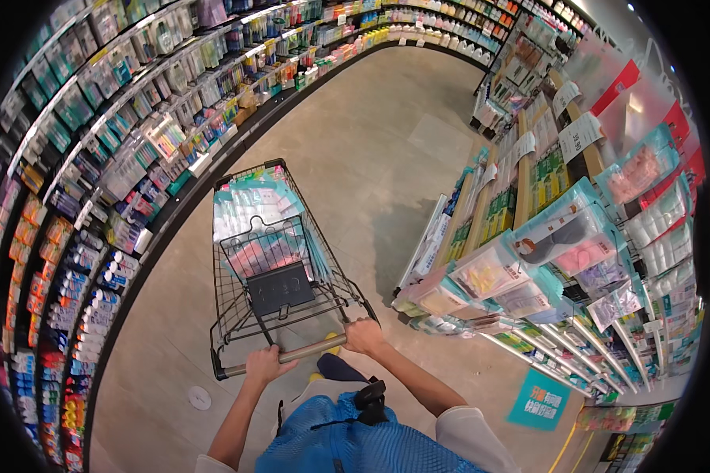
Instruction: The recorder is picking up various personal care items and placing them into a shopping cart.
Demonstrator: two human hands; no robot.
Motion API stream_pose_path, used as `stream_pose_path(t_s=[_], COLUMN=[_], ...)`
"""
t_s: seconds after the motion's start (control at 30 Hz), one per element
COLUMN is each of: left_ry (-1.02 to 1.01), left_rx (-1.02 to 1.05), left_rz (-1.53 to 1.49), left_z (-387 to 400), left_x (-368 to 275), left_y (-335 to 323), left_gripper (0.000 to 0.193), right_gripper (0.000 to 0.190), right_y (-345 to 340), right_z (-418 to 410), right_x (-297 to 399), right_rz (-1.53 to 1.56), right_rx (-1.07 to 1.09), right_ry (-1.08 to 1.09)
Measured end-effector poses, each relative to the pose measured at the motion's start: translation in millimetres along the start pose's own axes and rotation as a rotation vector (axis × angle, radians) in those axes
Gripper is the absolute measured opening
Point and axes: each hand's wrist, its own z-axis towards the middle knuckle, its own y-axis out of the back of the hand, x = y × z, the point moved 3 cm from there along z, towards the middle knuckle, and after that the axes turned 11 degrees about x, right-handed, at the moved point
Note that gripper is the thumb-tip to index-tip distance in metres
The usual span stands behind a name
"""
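My left hand (266,365) grips the left part of the shopping cart's handlebar (312,349), its thumb lying along the bar. Farther right on the same bar, my right hand (364,336) is closed around it. Ahead of both hands stretches the black wire shopping cart (325,260). Inside it lies a heap of flat plastic packages (257,201), mostly white, teal and pink. A folding wire child-seat flap with a dark panel (279,288) partly covers the packages. What lies beneath the top layer is hidden.
Curved shelves (154,112) of packaged toiletries run along the left and far side. At the right stands a display rack (509,224) with hanging packets (562,227) that jut toward the aisle. Bare floor (355,112) stretches ahead of the cart. A teal floor sticker (539,399) bears writing.
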Motion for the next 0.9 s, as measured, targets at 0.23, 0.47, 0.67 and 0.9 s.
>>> stream_pose_path(t_s=[0.23, 0.47, 0.67, 0.9], left_ry=[0.014, -0.006, -0.027, -0.054], left_rx=[0.057, 0.041, 0.057, 0.048], left_rz=[0.046, 0.068, 0.088, 0.045], left_z=[13.4, 35.8, 45.5, 53.3], left_x=[25.0, 49.4, 74.4, 90.5], left_y=[10.6, 20.8, 25.5, 33.6], left_gripper=[0.062, 0.06, 0.058, 0.057], right_gripper=[0.02, 0.029, 0.025, 0.019], right_y=[5.2, 12.4, 27.4, 5.8], right_z=[24.8, 48.9, 61.8, 80.2], right_x=[6.9, 11.1, 21.7, 32.3], right_rz=[0.08, 0.114, 0.138, 0.137], right_rx=[-0.039, -0.043, -0.039, -0.058], right_ry=[0.045, 0.061, 0.041, -0.048])
